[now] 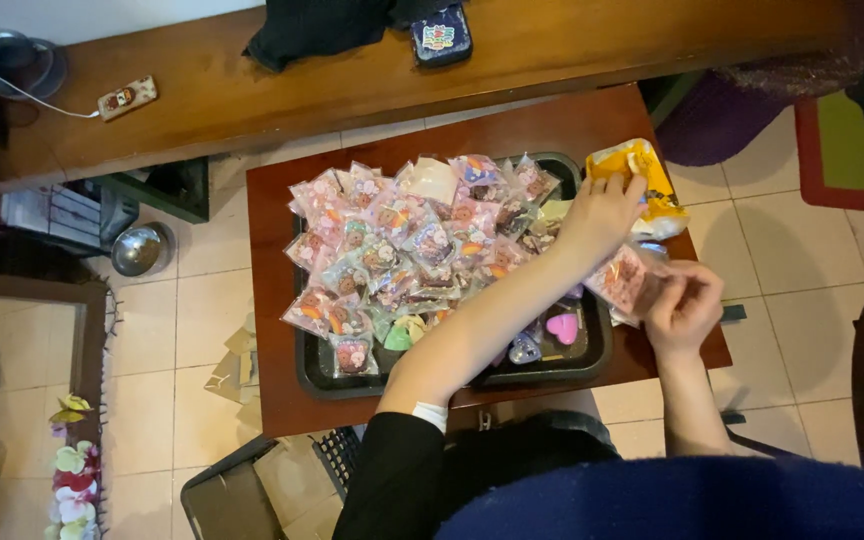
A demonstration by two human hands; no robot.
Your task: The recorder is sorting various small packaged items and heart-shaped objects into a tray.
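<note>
Left hand (604, 212) is reaching across the black tray (304, 370), fingers resting on the yellow packet (642, 170) at the table's (272, 400) far right corner; grip looks loose, possibly just touching. Right hand (687, 305) is pinching a small clear pink-printed packet (620, 278) just off the tray's right edge. Heap of similar wrapped packets (402, 245) is filling the tray, a pink heart piece (562, 326) lying near its right end.
</note>
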